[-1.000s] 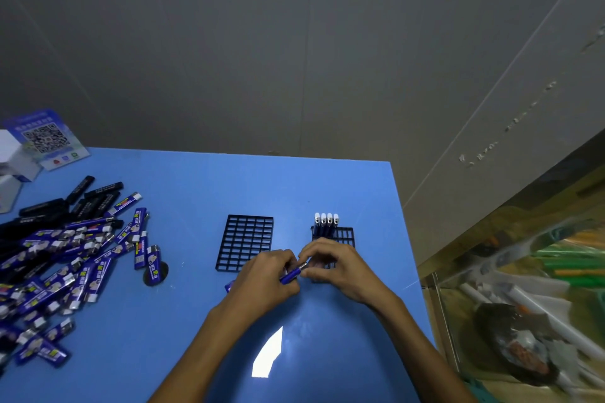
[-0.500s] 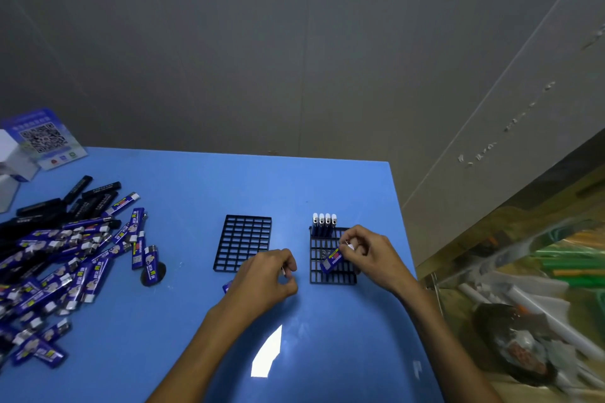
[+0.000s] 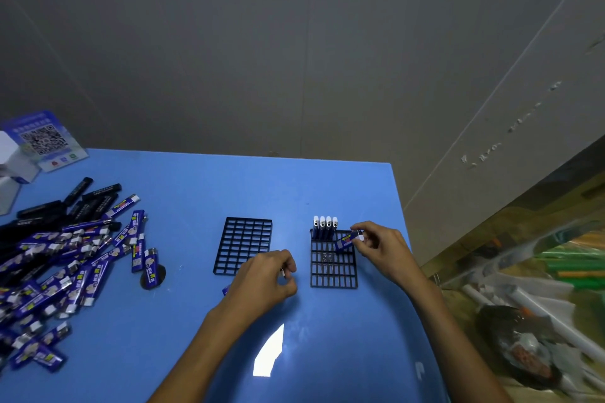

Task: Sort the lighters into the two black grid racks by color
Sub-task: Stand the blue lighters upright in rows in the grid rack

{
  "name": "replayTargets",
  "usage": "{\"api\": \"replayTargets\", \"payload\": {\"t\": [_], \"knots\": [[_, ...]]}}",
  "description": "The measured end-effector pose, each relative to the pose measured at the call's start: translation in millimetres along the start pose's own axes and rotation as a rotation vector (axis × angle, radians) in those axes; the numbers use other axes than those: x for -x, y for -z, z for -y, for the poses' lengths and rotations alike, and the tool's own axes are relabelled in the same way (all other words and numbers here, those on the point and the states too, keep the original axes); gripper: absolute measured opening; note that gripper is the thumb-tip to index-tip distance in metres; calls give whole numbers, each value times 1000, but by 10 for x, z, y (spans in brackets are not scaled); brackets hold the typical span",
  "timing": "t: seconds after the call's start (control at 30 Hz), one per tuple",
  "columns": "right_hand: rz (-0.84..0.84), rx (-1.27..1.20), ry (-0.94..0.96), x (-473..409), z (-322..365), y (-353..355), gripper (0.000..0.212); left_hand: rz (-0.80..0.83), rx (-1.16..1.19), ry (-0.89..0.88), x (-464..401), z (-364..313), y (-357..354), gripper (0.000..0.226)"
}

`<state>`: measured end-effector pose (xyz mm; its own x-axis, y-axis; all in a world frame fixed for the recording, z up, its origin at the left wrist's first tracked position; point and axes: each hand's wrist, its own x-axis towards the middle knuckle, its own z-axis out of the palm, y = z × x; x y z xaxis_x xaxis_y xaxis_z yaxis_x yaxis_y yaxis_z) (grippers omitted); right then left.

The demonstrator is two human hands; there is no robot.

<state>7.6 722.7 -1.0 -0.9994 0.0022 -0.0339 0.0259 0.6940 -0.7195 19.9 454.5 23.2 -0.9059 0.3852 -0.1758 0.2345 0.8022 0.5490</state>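
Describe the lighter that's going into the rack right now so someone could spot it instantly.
Find the blue table, then the right-hand black grid rack with four blue lighters standing along its far edge. The one meant is the blue lighter pinched in the right hand, the only one tilted rather than upright.

The blue worktop (image 3: 203, 186) carries a heap of blue and black lighters (image 3: 59, 258) along its left edge. Two black grid racks (image 3: 243, 245) lie side by side near its right edge, and a QR-code card (image 3: 44, 141) stands at the far-left corner.
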Motion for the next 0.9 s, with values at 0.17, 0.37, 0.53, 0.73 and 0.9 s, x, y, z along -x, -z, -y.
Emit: {"api": "replayTargets", "payload": {"t": [0.17, 0.37, 0.53, 0.73, 0.9], "knots": [[-5, 117, -5, -60, -48, 12, 24, -2, 7, 4, -21, 10, -14, 15], [-20, 157, -52, -76, -76, 33, 17, -5, -4, 3, -46, 37, -11, 15], [-51, 18, -90, -65, -71, 48, 13, -14, -3, -8, -57, 45, -18, 15], [-86, -183, -85, -46, -48, 26, 12, -4, -4, -16, -70, 53, -30, 14], [-140, -141, -47, -56, -105, -38, 15, -3, 2, -16, -69, 52, -44, 14]]}}
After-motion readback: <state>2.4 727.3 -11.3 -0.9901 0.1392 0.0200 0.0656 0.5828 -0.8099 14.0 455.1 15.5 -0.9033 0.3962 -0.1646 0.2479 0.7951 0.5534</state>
